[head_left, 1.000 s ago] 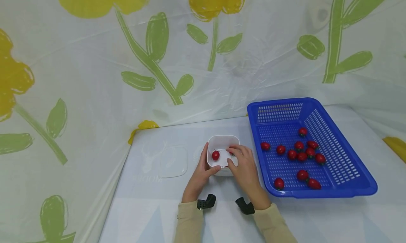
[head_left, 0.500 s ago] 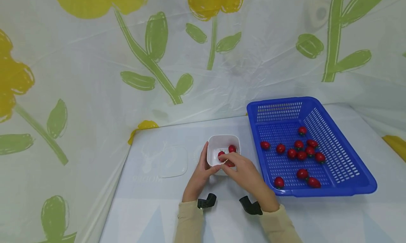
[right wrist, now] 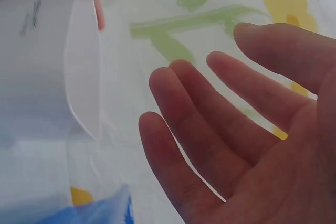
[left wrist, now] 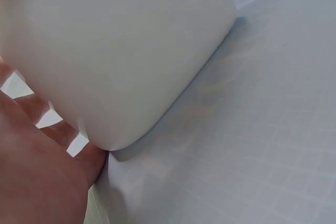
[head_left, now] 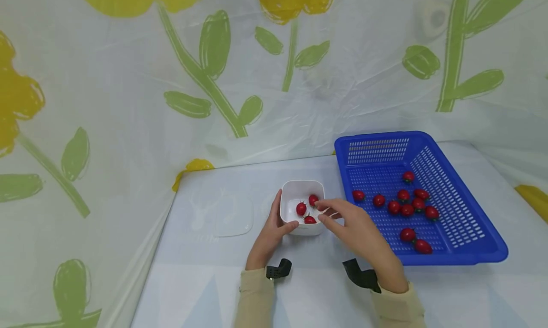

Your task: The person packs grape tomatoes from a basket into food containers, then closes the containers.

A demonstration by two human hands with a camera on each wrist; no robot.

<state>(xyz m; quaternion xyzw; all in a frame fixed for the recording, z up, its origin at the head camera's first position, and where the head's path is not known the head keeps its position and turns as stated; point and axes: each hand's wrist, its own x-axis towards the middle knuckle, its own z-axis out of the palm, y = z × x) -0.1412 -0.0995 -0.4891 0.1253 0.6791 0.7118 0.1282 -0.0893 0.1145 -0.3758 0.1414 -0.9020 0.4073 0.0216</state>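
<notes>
A white square container [head_left: 301,229] stands on the table with 3 red cherry tomatoes [head_left: 301,208] inside. My left hand [head_left: 270,233] grips its left side, thumb over the front rim. In the left wrist view, the fingers of that hand [left wrist: 42,145] lie along the container's wall [left wrist: 121,51]. My right hand [head_left: 353,225] is just off the container's right rim, fingers spread and holding nothing. The right wrist view shows this hand [right wrist: 236,124] with relaxed, parted fingers, apart from the container [right wrist: 42,72].
A blue plastic basket [head_left: 460,257] with several more cherry tomatoes [head_left: 407,210] stands to the right, partly behind the right hand. A clear flat lid [head_left: 234,218] lies on the table left of the container. A flower-printed curtain [head_left: 141,90] hangs behind the table.
My right hand has let a cherry tomato go in the container and drawn back rightward out of it. The tomatoes inside have shifted. My left hand keeps its hold.
</notes>
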